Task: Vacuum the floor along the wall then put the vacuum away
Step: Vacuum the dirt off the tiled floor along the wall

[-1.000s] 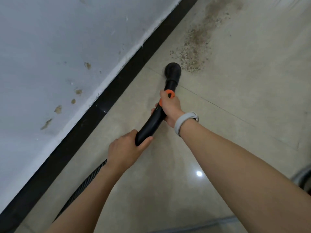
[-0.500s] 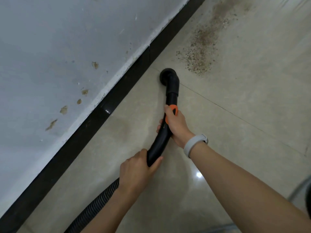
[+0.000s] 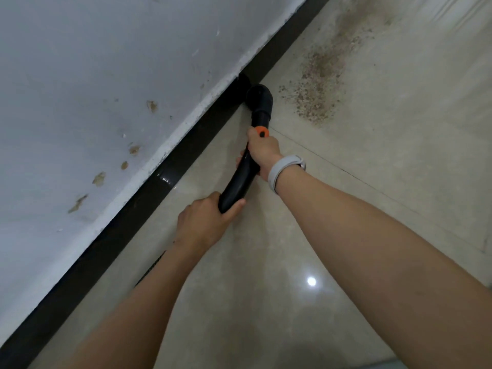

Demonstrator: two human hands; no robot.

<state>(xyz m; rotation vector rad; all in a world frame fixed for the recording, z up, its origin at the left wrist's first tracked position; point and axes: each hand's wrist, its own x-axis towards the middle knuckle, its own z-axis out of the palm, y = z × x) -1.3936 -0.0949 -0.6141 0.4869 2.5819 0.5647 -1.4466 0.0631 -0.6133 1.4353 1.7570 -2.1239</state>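
Both hands grip the black vacuum wand (image 3: 241, 179): left hand (image 3: 205, 225) low, right hand (image 3: 262, 150) higher. Its nozzle (image 3: 259, 98) touches the black baseboard (image 3: 165, 171).

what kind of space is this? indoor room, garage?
Likely an indoor room or hallway, seen at the floor's edge: glossy beige floor tiles meet a black baseboard under a scuffed white wall. A patch of gritty debris lies near the vacuum nozzle.

Pale wristband (image 3: 283, 169) just behind the right-hand fingers, brown chipped spots (image 3: 99, 179) on the paint well left of the fingers, a bright lamp reflection (image 3: 311, 281) on the glossy tile below and right of the fingers
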